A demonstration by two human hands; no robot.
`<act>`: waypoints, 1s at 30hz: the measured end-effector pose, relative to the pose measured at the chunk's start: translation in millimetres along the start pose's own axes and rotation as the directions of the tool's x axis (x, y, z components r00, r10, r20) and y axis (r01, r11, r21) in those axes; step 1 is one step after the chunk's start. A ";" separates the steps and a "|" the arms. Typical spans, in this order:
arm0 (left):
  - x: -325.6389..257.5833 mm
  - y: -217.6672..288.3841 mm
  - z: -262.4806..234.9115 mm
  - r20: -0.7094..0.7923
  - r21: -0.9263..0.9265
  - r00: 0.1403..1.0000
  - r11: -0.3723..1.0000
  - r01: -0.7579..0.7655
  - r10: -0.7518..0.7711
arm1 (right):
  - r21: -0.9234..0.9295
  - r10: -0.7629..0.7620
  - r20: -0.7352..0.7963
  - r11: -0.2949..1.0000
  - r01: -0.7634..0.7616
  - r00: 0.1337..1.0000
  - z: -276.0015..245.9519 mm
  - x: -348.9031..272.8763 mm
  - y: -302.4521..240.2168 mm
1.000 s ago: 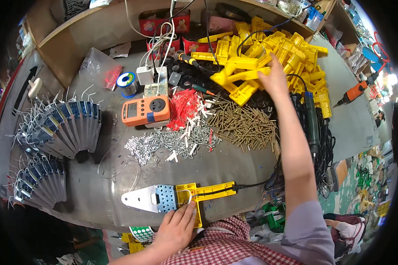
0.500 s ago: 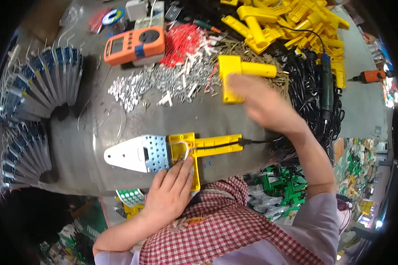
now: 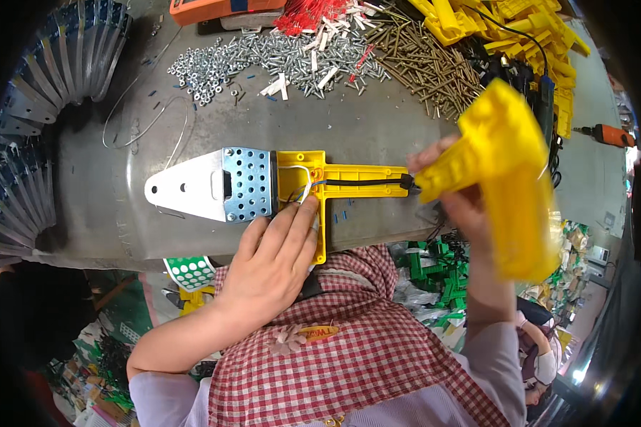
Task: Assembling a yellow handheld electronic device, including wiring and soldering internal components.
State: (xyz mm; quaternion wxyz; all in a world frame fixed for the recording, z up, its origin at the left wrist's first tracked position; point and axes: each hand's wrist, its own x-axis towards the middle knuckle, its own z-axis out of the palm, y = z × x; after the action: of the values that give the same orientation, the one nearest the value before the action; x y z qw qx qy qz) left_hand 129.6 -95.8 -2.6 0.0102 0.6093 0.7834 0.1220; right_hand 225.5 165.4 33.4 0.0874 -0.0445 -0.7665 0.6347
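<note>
Head-worn fisheye looks steeply down, close over the workbench (image 3: 377, 121), edges perhaps bent.

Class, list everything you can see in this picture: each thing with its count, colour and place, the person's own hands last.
Open tool half: one, yellow, table centre, wires inside.
Metal plate: one, silver, on the tool's left end.
Cover shell: one, yellow, held at right.
Screws: heap, silver, top centre.
Long screws: heap, brass, top right.
Shell pile: many, yellow, top right.
Metal strips: many, grey, left edge.
Left hand: pressing the tool half.
Right hand: gripping the cover shell.
</note>
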 end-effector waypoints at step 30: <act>-27.4 -40.7 0.1 -0.275 -0.422 0.927 0.835 -0.354 0.254 | -0.864 -0.192 0.119 0.463 0.196 0.974 65.7 7.6 26.6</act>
State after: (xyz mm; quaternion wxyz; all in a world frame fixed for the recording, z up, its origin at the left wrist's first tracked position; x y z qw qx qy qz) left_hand 97.9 -131.3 -14.6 0.0543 0.6900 0.6204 0.3688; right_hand 204.5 108.3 -3.9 0.1225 0.0061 -0.9817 0.1455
